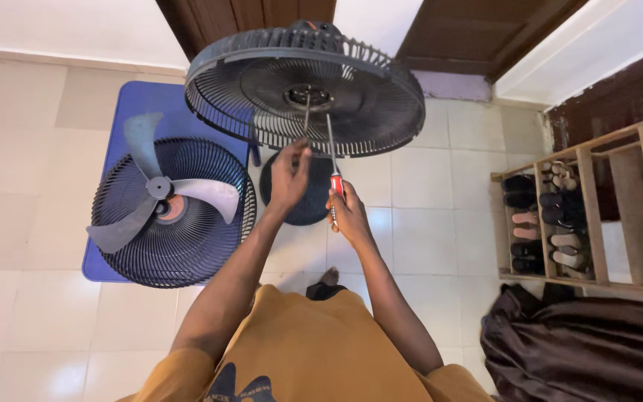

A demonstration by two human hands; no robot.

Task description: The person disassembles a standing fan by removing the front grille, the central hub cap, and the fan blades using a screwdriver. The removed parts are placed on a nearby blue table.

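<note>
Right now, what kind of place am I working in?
Most likely a home entryway or hallway: a wooden shoe rack filled with sandals stands by the wall, brown wooden doors open off a cream tiled floor, and a standing fan's rear grille is being serviced there.

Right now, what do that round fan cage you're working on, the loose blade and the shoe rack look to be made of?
The fan cage looks like dark wire or moulded plastic with a matte finish; thin ribs, hard to tell. The blade seems grey plastic, smooth, slightly translucent. The shoe rack looks like bare light wood, with plain slats. The screwdriver in the right hand has a shiny metal shaft.
</note>
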